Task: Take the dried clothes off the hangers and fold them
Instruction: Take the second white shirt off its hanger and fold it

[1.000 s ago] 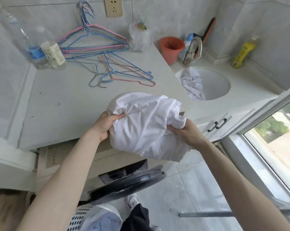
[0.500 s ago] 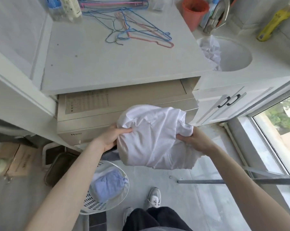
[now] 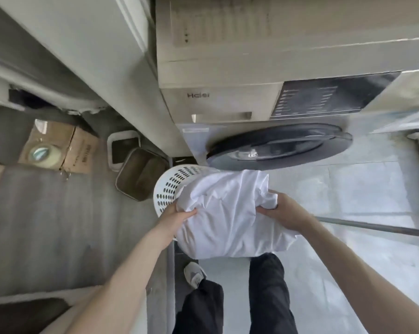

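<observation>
Holding one bunched white garment (image 3: 227,213) in both hands, at the centre of the frame, over one white perforated laundry basket (image 3: 166,189).

One front-loading washing machine (image 3: 227,68) fills the upper middle and right; "Haier" is printed on its front, the writing on its dark control panel (image 3: 328,97) is too blurred to read, and its single round dark door (image 3: 280,145) sits just above the garment. The garment hides most of the basket's mouth. One cardboard box (image 3: 59,148) lies at the left, its print illegible. Two rectangular bins (image 3: 141,174) stand between the box and the basket. The left hand (image 3: 177,216) grips the cloth's left edge with its fingers curled in, and the right hand (image 3: 283,213) clutches the bunched right edge. One grey sneaker (image 3: 194,276) shows at lower centre.
</observation>
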